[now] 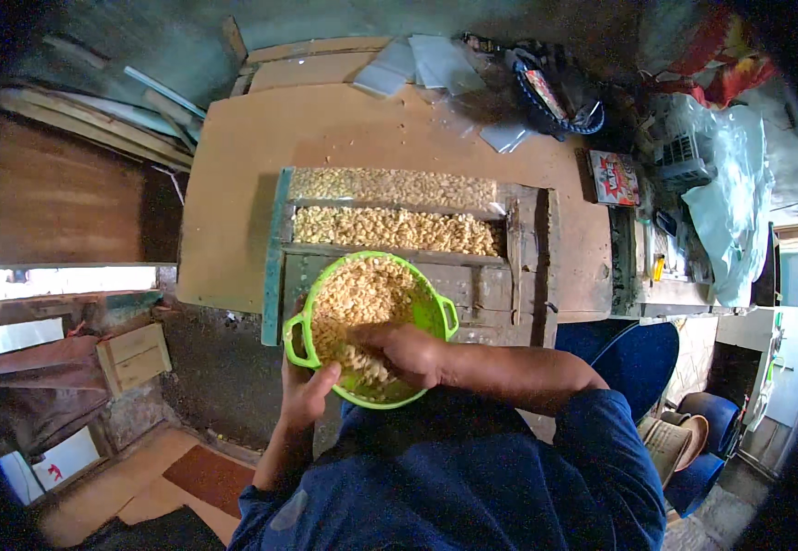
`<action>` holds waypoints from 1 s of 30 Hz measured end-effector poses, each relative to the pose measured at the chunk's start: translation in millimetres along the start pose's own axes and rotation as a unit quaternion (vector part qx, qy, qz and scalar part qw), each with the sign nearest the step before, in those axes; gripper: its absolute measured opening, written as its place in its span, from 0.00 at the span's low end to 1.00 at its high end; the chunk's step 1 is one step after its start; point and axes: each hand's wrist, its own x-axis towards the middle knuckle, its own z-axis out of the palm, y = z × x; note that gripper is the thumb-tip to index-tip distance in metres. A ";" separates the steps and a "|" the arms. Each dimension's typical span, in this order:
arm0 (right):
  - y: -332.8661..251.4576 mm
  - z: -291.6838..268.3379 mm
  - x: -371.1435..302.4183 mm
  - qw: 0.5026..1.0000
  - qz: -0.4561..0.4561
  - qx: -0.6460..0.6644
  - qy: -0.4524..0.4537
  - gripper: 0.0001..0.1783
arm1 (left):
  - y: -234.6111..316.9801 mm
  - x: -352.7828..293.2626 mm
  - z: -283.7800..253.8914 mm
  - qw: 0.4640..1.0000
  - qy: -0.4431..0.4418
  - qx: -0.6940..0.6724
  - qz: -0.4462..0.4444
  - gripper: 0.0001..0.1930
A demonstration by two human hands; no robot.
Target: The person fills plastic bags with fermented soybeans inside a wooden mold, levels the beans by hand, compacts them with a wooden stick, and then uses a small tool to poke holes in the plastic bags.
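A bright green two-handled plastic basin [449,315] is tilted toward me at the near edge of a wooden frame [399,253]. Pale yellow beans [367,285], which look like soybeans, fill much of it. My left hand [310,393] grips the rim at the near left, thumb on top and the other fingers hidden below. Inside the basin, my right hand [410,354] reaches into the beans; its fingers are blurred and partly covered. Just beyond, the frame's slot holds a strip of loose beans [394,230]. Behind that lies a flat, clear plastic-covered pack of beans [390,187].
The frame rests on a brown tabletop [224,193]. Clear plastic sheets [417,64] lie at the far edge, beside a dark basket [560,96]. A small box [614,178] sits at the right. Blue drums [624,363] stand on the floor to my right.
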 end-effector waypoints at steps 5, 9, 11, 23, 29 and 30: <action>-17.8 -60.1 -24.9 0.961 -0.207 -0.156 0.098 0.18 | 6.6 -1.3 4.3 1.000 0.014 0.004 0.019 0.49; -61.1 -99.1 -35.7 0.935 -0.265 0.027 0.232 0.17 | 6.3 2.9 5.4 0.998 -0.011 -0.009 0.056 0.51; -67.2 -125.8 -37.3 0.908 -0.300 -0.035 0.292 0.18 | 4.4 2.6 3.2 0.999 -0.004 -0.010 0.050 0.52; -73.4 -156.4 -59.2 0.663 -0.346 -0.493 0.445 0.13 | -4.9 -4.6 -16.4 0.998 0.054 -0.011 0.009 0.52; -67.3 -158.1 -43.6 0.586 -0.394 -0.607 0.366 0.13 | -6.2 -5.2 -19.4 0.995 0.073 -0.036 -0.053 0.54; -63.2 -167.3 -38.4 0.563 -0.396 -0.640 0.343 0.15 | 0.1 -4.7 -12.4 0.997 0.069 -0.026 -0.025 0.54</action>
